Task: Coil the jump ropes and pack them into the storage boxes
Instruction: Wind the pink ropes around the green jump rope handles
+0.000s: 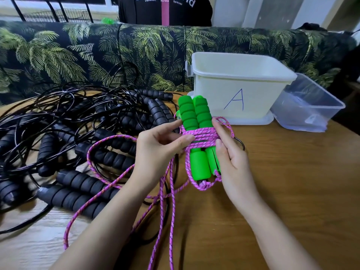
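While near box [243,76] rim, rope-bound handles [194,114]

Both forearms reached in from the near edge, bare, and met at the middle. The left hand [161,145] faced palm right, its thumb laid across the wraps of a jump rope [200,133] and its forefinger stretched up beside them, pinching. The right hand [231,158] faced palm left, fingers nearly straight along the rope's right side, thumb pressed on the front.
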